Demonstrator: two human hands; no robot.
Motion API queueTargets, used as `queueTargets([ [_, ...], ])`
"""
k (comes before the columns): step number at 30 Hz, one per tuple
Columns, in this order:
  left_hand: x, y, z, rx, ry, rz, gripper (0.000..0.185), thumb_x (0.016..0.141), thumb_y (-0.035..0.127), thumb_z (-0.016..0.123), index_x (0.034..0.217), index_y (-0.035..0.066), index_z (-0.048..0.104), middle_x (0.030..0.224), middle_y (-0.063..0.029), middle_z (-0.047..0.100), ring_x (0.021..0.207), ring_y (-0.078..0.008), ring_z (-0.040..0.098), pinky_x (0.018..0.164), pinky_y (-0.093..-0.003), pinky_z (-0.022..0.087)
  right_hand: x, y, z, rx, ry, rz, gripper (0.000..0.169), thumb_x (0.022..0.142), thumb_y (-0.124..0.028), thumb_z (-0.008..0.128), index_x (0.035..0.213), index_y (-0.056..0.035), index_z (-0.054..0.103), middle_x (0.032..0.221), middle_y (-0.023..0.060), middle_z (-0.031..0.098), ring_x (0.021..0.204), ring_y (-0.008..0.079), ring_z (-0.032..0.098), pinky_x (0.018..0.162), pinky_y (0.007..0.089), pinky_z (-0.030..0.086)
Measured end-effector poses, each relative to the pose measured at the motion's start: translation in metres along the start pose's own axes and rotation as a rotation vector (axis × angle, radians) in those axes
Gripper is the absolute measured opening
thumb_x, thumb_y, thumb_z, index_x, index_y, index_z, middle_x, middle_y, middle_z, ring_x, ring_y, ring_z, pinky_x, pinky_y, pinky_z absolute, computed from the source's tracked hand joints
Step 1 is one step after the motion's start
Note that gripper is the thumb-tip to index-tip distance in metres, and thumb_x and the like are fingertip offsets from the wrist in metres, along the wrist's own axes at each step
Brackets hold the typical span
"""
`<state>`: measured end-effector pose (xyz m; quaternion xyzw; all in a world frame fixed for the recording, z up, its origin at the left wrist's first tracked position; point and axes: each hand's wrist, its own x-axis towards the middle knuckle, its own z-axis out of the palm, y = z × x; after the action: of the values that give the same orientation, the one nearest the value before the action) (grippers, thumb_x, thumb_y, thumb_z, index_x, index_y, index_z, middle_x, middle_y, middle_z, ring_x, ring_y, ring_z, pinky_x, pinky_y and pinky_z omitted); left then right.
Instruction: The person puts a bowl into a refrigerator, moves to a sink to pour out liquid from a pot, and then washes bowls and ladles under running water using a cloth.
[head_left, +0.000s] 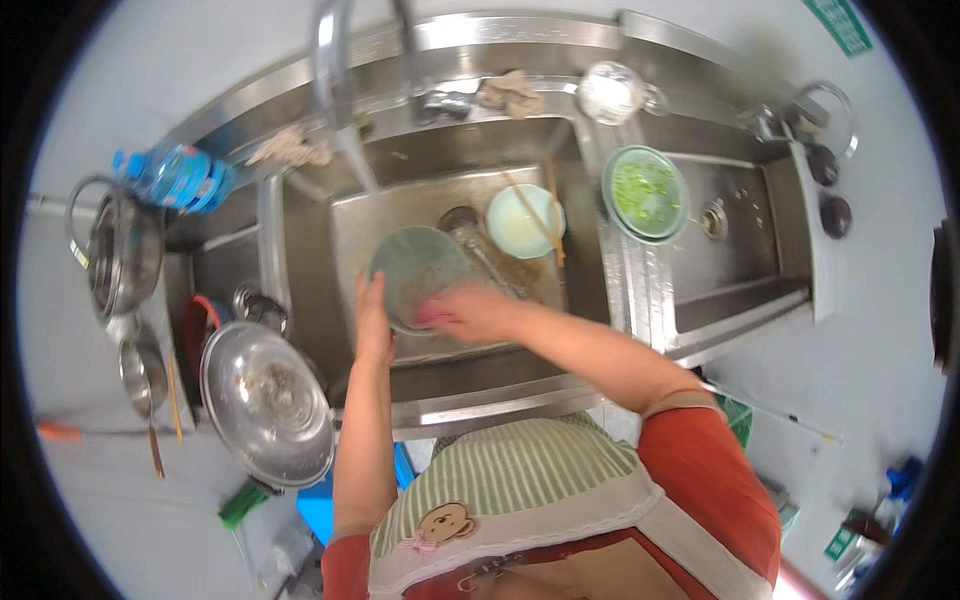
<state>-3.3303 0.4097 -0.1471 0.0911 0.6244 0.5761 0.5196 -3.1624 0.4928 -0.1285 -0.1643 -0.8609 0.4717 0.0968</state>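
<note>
Over the middle basin of a stainless steel sink (309, 225), my left hand (373, 319) grips the left rim of a pale green bowl (420, 259). My right hand (476, 311) presses a pink cloth or sponge (435, 313) against the bowl's lower right inside; blur hides its exact kind. Water (358, 161) runs from the faucet (332, 67) towards the bowl. To the right, on the basin floor, sits a smaller pale bowl (517, 221) holding cloudy liquid, with chopsticks (534, 210) lying across it. A dark-headed metal utensil (480, 247) lies between the two bowls.
A green bowl of chopped greens (645, 193) stands on the right divider beside another basin (720, 270). Behind are a beige cloth (512, 94) and a shiny round container (611, 93). Leftward are a large metal lid (267, 405), a blue-labelled bottle (180, 178) and a ladle (142, 379).
</note>
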Motion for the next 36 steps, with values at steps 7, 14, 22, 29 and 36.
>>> queueTargets([
  [7,-0.015,0.027,0.032,0.088,-0.146,-0.177,0.059,0.088,0.048,0.045,0.132,0.012,0.031,0.122,-0.0145,0.047,0.107,-0.0263,0.052,0.070,-0.0474,0.052,0.037,-0.004,0.003,0.051,0.369,0.036,0.036,0.077,-0.027,0.061,0.100,-0.0023,0.050,0.093,0.0212,0.053,0.089,0.0391,0.050,0.077,0.0453,0.040],
  [14,0.005,0.010,0.024,-0.003,0.010,-0.212,0.053,0.086,0.058,0.043,0.113,0.013,0.052,0.104,-0.0041,0.059,0.091,-0.0143,0.057,0.076,-0.0329,0.047,0.036,-0.018,-0.006,0.043,0.016,0.138,0.036,0.077,-0.025,0.064,0.101,-0.0004,0.054,0.089,0.0184,0.057,0.084,0.0343,0.056,0.074,0.0392,0.044],
  [22,0.027,0.033,0.018,-0.298,-0.030,-0.158,0.070,0.082,0.058,0.052,0.128,0.006,0.042,0.125,-0.0092,0.050,0.115,-0.0190,0.046,0.095,-0.0372,0.035,0.053,-0.004,-0.043,1.221,0.320,0.440,0.031,0.081,-0.022,0.065,0.103,0.0004,0.059,0.096,0.0029,0.063,0.083,0.0114,0.058,0.077,0.0257,0.046],
  [29,-0.007,0.044,-0.003,-0.552,-0.517,-0.092,0.045,0.083,0.021,0.064,0.122,0.007,0.048,0.115,-0.0056,0.058,0.105,-0.0177,0.055,0.091,-0.0346,0.042,0.054,0.032,-0.048,1.347,0.746,0.502,0.026,0.084,-0.024,0.065,0.102,-0.0057,0.060,0.090,0.0000,0.062,0.081,0.0106,0.057,0.074,0.0251,0.047],
  [36,-0.016,0.033,0.018,-0.215,-0.310,0.024,0.032,0.086,0.013,0.058,0.116,0.003,0.055,0.107,-0.0031,0.061,0.098,-0.0112,0.056,0.085,-0.0267,0.045,0.029,-0.019,-0.026,0.391,0.761,0.274,0.015,0.085,-0.010,0.061,0.099,-0.0054,0.061,0.095,0.0001,0.062,0.082,0.0094,0.057,0.068,0.0235,0.046],
])
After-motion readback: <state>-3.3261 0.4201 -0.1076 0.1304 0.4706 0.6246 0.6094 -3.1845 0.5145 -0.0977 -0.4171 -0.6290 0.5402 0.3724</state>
